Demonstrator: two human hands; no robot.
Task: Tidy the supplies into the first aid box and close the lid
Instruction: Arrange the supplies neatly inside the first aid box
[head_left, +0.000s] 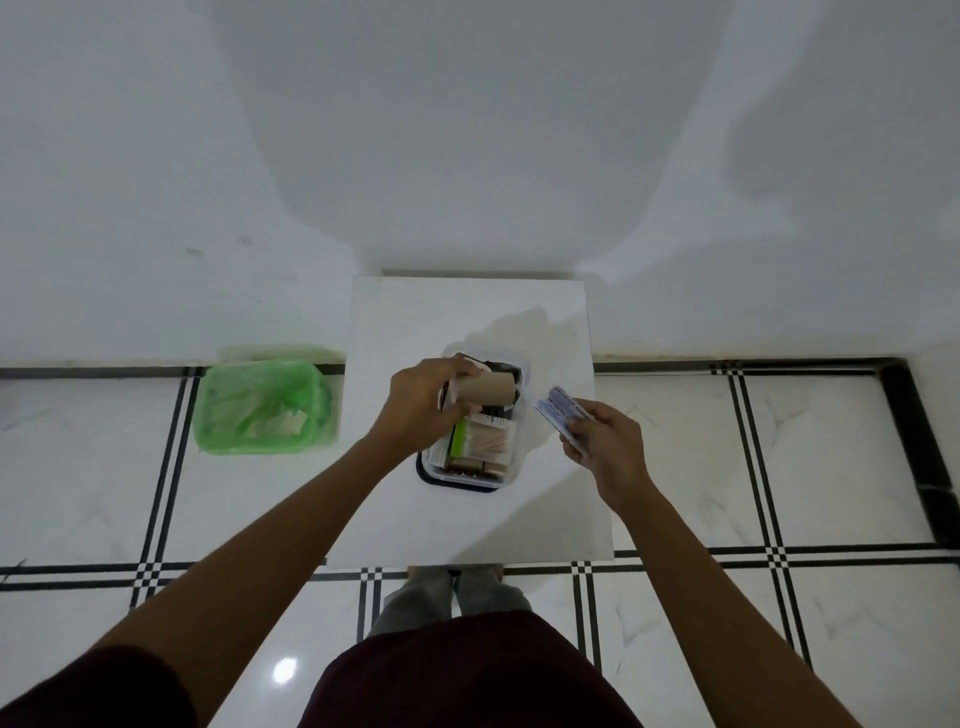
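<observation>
A clear plastic first aid box (511, 470) with a dark base stands open on a small white table (415, 322). Inside lie a pack of cotton swabs (491, 439), brown rolls and small packets. My left hand (423, 402) grips a tan bandage roll (485, 392) over the far half of the box. To the right of the box, my right hand (605, 441) holds a thin stack of blue-and-white bandage packets (561, 408) just above the table. No lid is clearly visible.
A bin lined with a green bag (262, 408) sits on the tiled floor left of the table. A white wall rises behind. My legs and feet stand at the table's near edge.
</observation>
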